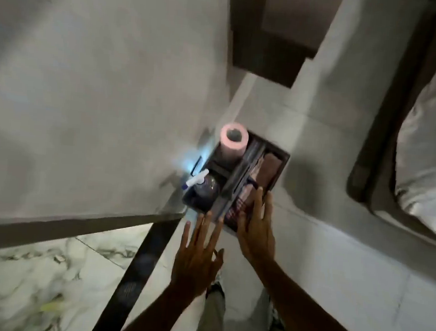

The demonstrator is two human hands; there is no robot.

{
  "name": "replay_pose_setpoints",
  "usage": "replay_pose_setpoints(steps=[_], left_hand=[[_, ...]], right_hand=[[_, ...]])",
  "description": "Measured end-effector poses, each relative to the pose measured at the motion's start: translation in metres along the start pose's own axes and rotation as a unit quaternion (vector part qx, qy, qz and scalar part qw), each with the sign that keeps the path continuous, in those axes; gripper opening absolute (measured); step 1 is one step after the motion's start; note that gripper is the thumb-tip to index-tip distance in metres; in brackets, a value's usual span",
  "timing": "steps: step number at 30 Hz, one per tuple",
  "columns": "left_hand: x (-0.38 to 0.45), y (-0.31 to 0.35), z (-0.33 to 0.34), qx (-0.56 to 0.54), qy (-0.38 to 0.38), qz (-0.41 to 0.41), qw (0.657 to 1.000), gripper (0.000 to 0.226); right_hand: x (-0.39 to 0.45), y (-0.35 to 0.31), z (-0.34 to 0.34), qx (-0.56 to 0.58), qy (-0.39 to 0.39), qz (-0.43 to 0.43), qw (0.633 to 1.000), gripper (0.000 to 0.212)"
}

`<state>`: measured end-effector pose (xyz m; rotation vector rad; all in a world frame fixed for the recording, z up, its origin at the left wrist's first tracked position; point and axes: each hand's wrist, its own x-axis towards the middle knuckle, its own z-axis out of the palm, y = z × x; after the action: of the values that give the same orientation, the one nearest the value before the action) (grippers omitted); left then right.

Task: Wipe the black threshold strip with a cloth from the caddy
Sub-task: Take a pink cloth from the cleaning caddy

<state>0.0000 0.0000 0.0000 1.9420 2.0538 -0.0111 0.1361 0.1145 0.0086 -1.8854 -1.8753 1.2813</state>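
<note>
A dark caddy stands on the pale floor against the wall corner. Its right compartment holds folded cloths: a brown one at the far end and a reddish patterned one nearer me. The black threshold strip runs diagonally across the floor from the caddy's near corner toward the bottom of the view. My right hand hovers over the patterned cloth with fingers apart. Just left of it, my left hand is spread open near the caddy's front edge, holding nothing.
The caddy's left side holds a pink paper roll and a dark spray bottle with a white nozzle. A grey wall fills the left. A bed with a dark frame stands at right. Marbled tile lies beyond the strip.
</note>
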Motion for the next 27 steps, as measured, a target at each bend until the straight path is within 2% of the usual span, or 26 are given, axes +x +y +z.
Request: replay_pose_setpoints(steps=[4,6,8,11,14,21,27], left_hand=[[0.029,-0.056,0.088,0.008,-0.029,0.003,1.0,0.069],[0.048,-0.073,0.129,-0.003,-0.066,0.006,0.998,0.072],[0.063,-0.086,0.158,-0.013,-0.074,0.005,0.997,0.072],[0.074,-0.095,0.187,-0.011,-0.073,-0.014,0.997,0.072],[0.069,-0.097,0.206,-0.01,-0.067,-0.024,0.997,0.073],[0.064,-0.102,0.225,-0.005,-0.051,-0.017,0.999,0.076],[0.065,-0.103,0.227,-0.004,-0.043,-0.02,0.999,0.076]], right_hand=[[0.043,0.047,0.09,0.039,-0.029,0.095,0.994,0.082],[0.076,0.072,0.126,0.043,-0.014,0.119,0.992,0.087],[0.111,0.087,0.147,0.07,0.011,0.123,0.99,0.086],[0.145,0.109,0.164,0.025,0.012,0.17,0.985,0.102],[0.159,0.121,0.175,-0.038,-0.018,0.193,0.98,0.102],[0.17,0.133,0.197,-0.111,0.025,0.199,0.973,0.106],[0.168,0.129,0.194,-0.072,0.074,0.179,0.978,0.08]])
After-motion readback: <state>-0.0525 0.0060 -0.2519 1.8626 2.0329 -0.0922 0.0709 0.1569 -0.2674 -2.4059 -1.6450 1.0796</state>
